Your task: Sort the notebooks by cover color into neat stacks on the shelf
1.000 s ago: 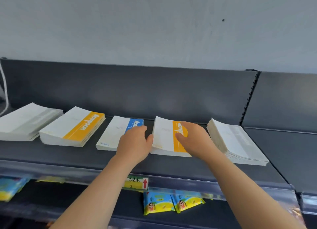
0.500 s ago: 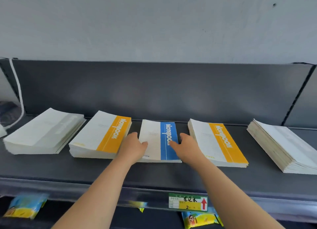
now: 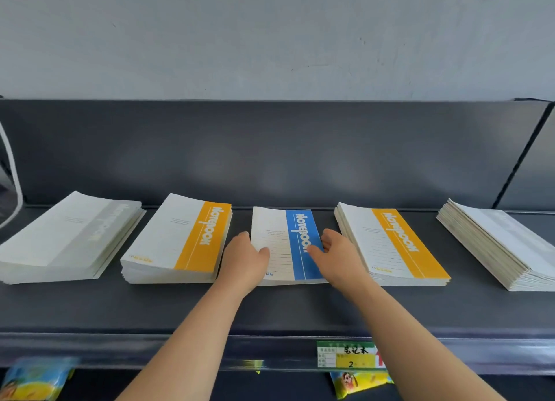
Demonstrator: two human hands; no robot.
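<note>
Holding the blue notebook stack (image 3: 288, 244) from both sides, two hands meet in the middle of the frame. The left hand (image 3: 244, 262) grips the stack's left edge. Its thumb lies on the cover and its fingers (image 3: 240, 238) curl down the side. The right hand (image 3: 339, 256) grips the right edge in the same way, with its thumb on the blue band.

The stack lies flat on the dark shelf (image 3: 270, 307), and it is thinner than the stacks next to it. Just to its left is an orange notebook stack (image 3: 180, 238), and to its right a second orange stack (image 3: 390, 244). At the far left sits a grey-banded stack (image 3: 69, 238). At the far right sits a pale stack (image 3: 495, 244) whose band color is hard to tell.

A green and yellow price tag (image 3: 348, 355) is on the shelf's front edge. Bright snack packets (image 3: 357, 382) peek out below it.
</note>
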